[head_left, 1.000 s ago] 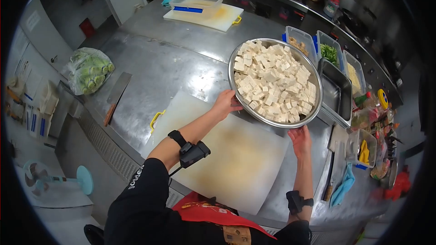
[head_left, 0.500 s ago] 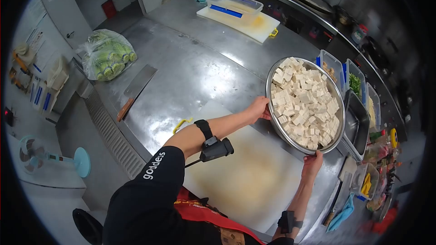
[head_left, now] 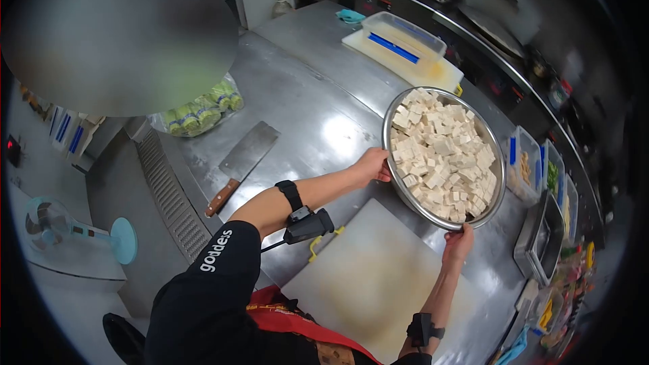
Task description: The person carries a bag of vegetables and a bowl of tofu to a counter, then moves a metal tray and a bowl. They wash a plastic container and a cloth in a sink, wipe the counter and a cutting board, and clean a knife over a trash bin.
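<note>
My left hand (head_left: 370,166) grips the near-left rim of a large steel bowl (head_left: 399,192), its fingers curled under the edge. At the bowl's near side, my right hand (head_left: 459,245) has hold of the rim with the thumb on top. White tofu cubes (head_left: 443,155) fill the bowl, which tilts toward me over the steel table. Between my arms lies a white cutting board (head_left: 365,257) with a yellow handle, its surface stained and wet. A cleaver (head_left: 250,152) with a wooden handle rests left of my left forearm.
Bagged green vegetables (head_left: 203,111) lie at the left, partly behind a blurred patch. A clear plastic container (head_left: 405,35) sits on another white board (head_left: 433,74) at the back. Along the right stand food boxes (head_left: 524,165), stacked steel pans (head_left: 541,236) and a blue cloth (head_left: 514,346).
Both hands have carried the bowl left over the table, away from the food boxes and pans. My view has shifted, and a blurred patch now covers the upper left.
</note>
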Action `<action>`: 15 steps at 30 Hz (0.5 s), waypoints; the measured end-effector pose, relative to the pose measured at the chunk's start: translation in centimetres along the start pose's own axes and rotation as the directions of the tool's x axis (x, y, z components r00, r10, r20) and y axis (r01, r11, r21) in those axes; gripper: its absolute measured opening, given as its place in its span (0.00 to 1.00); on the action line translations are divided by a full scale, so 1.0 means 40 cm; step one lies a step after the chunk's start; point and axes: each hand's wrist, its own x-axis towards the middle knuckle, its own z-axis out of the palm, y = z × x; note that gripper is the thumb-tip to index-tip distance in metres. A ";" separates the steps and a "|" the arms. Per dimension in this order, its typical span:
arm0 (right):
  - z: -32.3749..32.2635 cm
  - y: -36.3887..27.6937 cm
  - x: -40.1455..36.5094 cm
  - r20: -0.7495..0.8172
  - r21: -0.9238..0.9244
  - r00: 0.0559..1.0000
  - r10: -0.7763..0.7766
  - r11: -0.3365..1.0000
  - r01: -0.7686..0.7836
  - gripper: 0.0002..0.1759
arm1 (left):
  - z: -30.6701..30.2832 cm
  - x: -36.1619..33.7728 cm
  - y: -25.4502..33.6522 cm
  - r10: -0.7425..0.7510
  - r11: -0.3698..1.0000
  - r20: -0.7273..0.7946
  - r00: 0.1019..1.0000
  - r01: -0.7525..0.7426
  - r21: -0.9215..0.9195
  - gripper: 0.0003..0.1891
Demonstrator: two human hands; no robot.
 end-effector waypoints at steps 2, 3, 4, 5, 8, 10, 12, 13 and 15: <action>0.114 0.010 0.020 0.017 0.019 0.999 0.036 0.999 -0.036 0.09 | -0.071 -0.006 0.024 0.046 0.998 -0.055 0.997 -0.048 -0.045 0.15; 0.151 0.024 0.049 0.096 0.041 0.995 0.034 0.998 -0.039 0.11 | -0.110 -0.010 0.047 0.064 0.995 -0.065 0.996 -0.069 -0.068 0.16; 0.194 0.035 0.077 0.145 0.067 0.989 0.042 0.996 -0.052 0.13 | -0.148 -0.019 0.068 0.082 0.992 -0.075 0.994 -0.089 -0.091 0.17; 0.226 0.049 0.100 0.183 0.063 0.982 0.051 0.996 -0.063 0.13 | -0.173 -0.050 0.096 0.094 0.993 -0.162 0.982 -0.105 -0.061 0.19; 0.320 0.101 0.174 0.312 0.059 0.949 0.053 0.995 -0.075 0.14 | -0.291 -0.161 0.116 0.173 0.985 -0.336 0.926 -0.172 0.035 0.26; 0.389 0.144 0.216 0.368 0.079 0.927 0.074 0.991 -0.110 0.14 | -0.371 -0.282 0.102 0.276 0.960 -0.463 0.842 -0.218 0.175 0.26; 0.505 0.178 0.233 0.387 0.123 0.918 0.085 0.982 -0.143 0.13 | -0.447 -0.450 0.060 0.341 0.938 -0.645 0.684 -0.296 0.182 0.22; 0.545 0.193 0.245 0.398 0.124 0.913 0.089 0.981 -0.149 0.13 | -0.481 -0.536 0.022 0.350 0.930 -0.716 0.603 -0.316 0.189 0.22; 0.606 0.223 0.279 0.418 0.126 0.903 0.097 0.979 -0.163 0.13 | -0.522 -0.708 -0.067 0.334 0.927 -0.837 0.434 -0.310 0.209 0.21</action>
